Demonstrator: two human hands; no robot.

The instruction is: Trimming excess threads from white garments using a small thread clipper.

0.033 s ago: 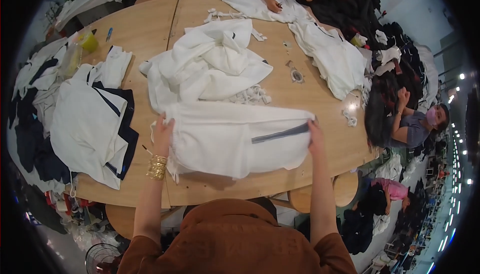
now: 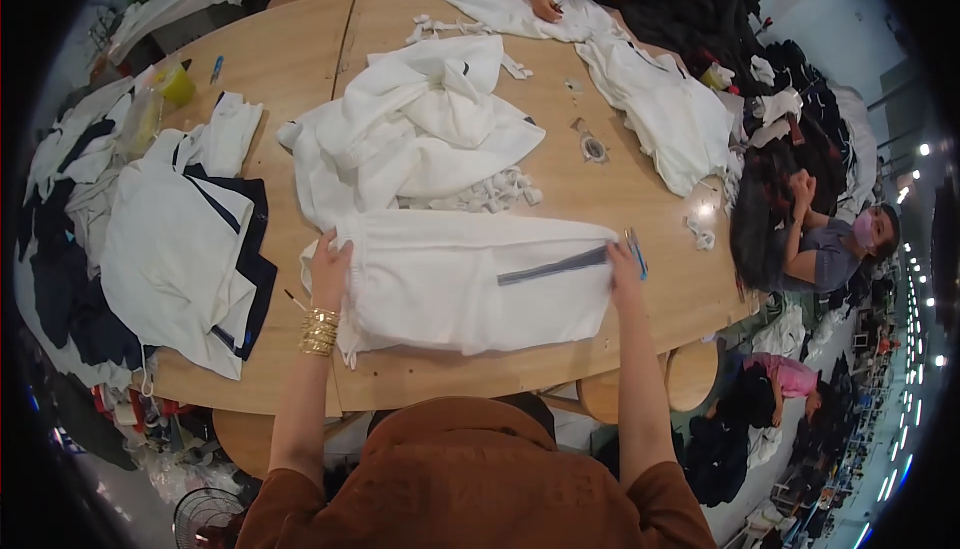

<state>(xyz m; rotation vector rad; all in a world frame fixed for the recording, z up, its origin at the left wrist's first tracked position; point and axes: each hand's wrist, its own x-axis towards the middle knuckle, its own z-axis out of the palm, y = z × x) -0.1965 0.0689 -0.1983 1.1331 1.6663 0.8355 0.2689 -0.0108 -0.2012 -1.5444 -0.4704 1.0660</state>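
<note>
White garment, one: spread nearly flat between the fingers, grey stripe uppermost; left hand gripping its gathered end, right hand its opposite end; heaped white cloth beyond the fingers, apparently not yet straightened. Room: near table edge bodyward; open tabletop rightward, past a blue tool.

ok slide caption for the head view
Left hand and right hand hold opposite ends of a grey-striped white garment at a wooden table.

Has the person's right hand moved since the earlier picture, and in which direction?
Yes, slightly left: the gap between the right hand and the small white scraps farther right has widened.
</note>
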